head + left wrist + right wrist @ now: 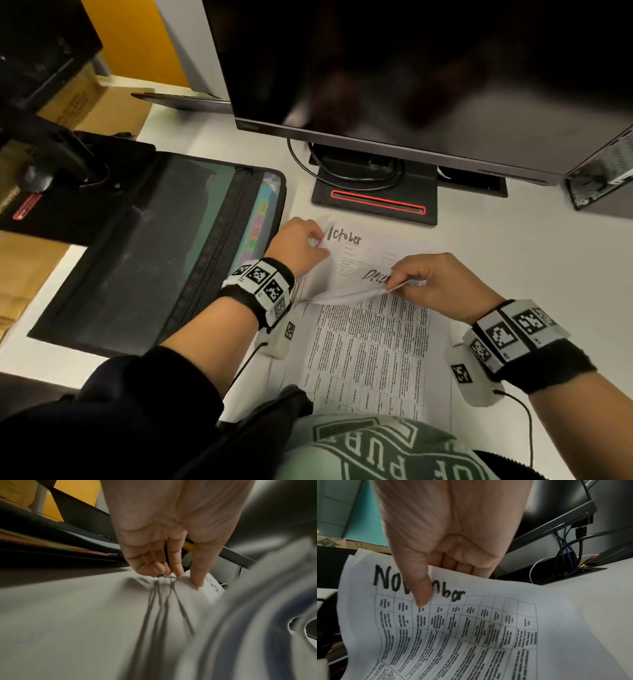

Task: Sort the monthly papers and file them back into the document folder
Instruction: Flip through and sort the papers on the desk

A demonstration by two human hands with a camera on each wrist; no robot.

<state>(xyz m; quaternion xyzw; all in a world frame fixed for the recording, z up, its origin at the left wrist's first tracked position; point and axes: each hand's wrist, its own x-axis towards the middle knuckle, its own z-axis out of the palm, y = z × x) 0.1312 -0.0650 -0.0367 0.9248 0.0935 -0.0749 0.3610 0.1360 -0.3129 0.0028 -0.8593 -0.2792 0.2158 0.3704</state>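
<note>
Sorting is under way: left hand (301,245) pinches the October sheet (356,253), right hand (435,284) pinches the November sheet (453,628), and the folder (164,246) beside the left wrist apparently awaits filing.

The worktop (534,246) lies bare to the right of the papers (373,346), open to a hand up to the computer case (603,178) at the far right. Ahead, the monitor (411,75) overhangs its stand (376,198), whose base and cables (342,171) block the way just beyond the sheets. Left, the open folder (164,246) lies just beside the papers, with a black box (68,185) behind it, leaving only a narrow strip between folder and stand
</note>
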